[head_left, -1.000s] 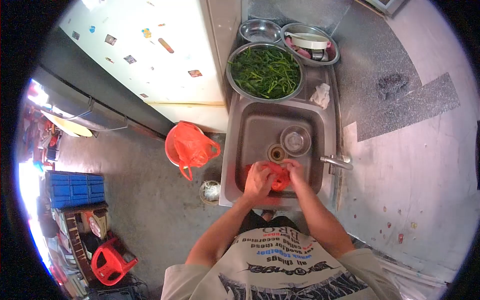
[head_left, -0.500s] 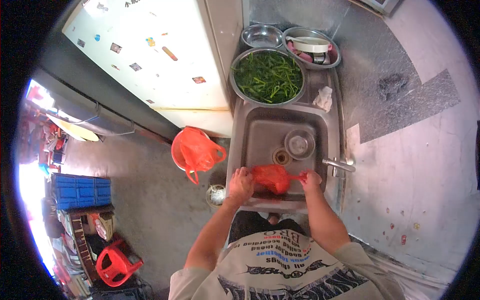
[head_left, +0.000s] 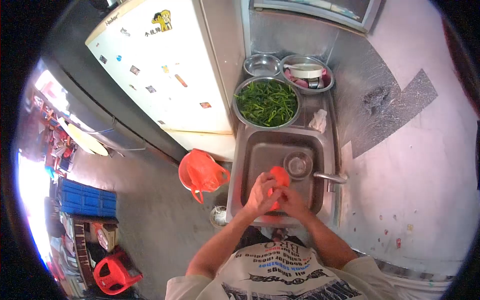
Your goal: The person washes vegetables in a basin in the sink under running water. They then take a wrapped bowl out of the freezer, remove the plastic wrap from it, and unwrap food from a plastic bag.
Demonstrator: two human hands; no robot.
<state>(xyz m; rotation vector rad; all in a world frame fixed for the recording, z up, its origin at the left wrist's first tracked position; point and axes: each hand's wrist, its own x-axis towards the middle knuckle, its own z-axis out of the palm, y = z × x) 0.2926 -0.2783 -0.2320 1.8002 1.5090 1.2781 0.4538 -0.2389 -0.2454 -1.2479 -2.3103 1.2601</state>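
Observation:
A red plastic bag [head_left: 280, 175] is held over the near part of the sink [head_left: 255, 150], its contents hidden. My left hand [head_left: 261, 194] is closed on the bag's left side. From the right, my right hand [head_left: 292, 201] pinches the bag close to the left fingers, so the two hands nearly meet. Part of the bag shows below and between them. Beyond the bag, a small metal bowl [head_left: 298, 165] rests in the sink beside the faucet [head_left: 331, 177].
Behind the sink stands a large metal basin of leafy greens [head_left: 266, 102]. An empty metal bowl [head_left: 262, 65], a basin with utensils [head_left: 320, 82] and a crumpled white cloth [head_left: 318, 121] are nearby. Left on the floor is a bucket with a red bag [head_left: 205, 172].
My hands have come together over the sink, the left moving right and the right moving left. The bag, stretched sideways before, is now bunched between them. The view has tilted up.

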